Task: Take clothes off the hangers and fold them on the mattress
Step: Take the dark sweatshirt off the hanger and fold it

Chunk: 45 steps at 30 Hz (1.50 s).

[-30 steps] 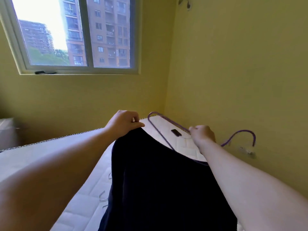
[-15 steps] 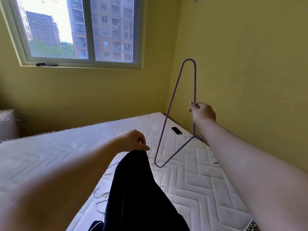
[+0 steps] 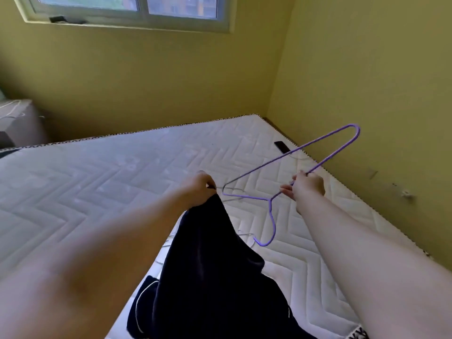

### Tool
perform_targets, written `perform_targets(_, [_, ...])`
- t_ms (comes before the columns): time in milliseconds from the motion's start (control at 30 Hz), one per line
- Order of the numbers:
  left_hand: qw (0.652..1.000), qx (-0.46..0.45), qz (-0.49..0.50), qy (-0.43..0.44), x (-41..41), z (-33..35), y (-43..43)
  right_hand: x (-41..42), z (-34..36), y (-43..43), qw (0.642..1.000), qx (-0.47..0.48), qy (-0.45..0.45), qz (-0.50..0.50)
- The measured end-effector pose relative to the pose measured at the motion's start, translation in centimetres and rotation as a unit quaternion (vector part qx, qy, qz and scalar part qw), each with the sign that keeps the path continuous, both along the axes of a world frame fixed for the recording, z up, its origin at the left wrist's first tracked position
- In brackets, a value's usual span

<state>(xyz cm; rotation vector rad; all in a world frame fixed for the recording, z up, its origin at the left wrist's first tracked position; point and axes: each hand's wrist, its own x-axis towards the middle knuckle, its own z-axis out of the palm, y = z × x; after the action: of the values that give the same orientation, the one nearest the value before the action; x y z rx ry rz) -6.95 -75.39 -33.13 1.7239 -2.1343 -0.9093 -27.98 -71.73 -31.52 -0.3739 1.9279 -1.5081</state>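
Head view: dark garment (image 3: 215, 277) off purple hanger (image 3: 270, 199), hanging bunched from left hand (image 3: 200, 189), fingers gripping top edge, lower part pooled on mattress (image 3: 97, 179) near its front edge. Right hand (image 3: 309, 185) pinches hanger wire. Hook dangles just beside cloth: snag risk. Best set hanger down wall-side, clear of pale wire hangers (image 3: 245, 233). Broad quilting left of garment suits spreading. Right mattress edge runs along wall, small dark object (image 3: 281, 146) there.
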Motion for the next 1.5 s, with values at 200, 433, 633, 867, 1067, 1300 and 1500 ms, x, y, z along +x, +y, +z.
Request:
perform_targets(200, [0.998, 0.042, 0.035, -0.034, 0.1, -6.0, -2.1, -0.2, -8.1, -4.7, 0.994, 0.032, -0.098, -0.047])
perform_targets(433, [0.994, 0.082, 0.075, -0.013, -0.2, -10.1, -5.8, 1.0, -13.6, -9.6, 0.943, 0.097, -0.316, 0.036])
perform_targets(633, [0.991, 0.107, 0.080, 0.000, -0.1, -10.9, -6.3, 3.0, -15.0, -7.9, 0.918, 0.247, -0.228, 0.212])
perform_targets(867, [0.994, 0.106, 0.025, 0.026, -1.0, -7.0, -5.5, 3.8, -10.2, -6.5, 0.869, 0.207, -0.053, 0.447])
perform_targets(1067, [0.983, 0.127, -0.094, 0.099, -1.4, 0.3, -3.3, 4.3, -4.8, -2.5, 0.789, 0.111, 0.058, 0.602])
perform_targets(1300, [0.977, 0.058, -0.103, 0.179, 2.3, 7.5, 1.4, 8.2, 1.7, 2.7, 0.808, 0.080, 0.208, 0.546])
perform_targets(1500, [0.974, -0.152, -0.020, 0.166, 6.0, 10.9, 6.3, 13.1, 6.8, 7.0, 0.919, 0.049, 0.125, 0.370])
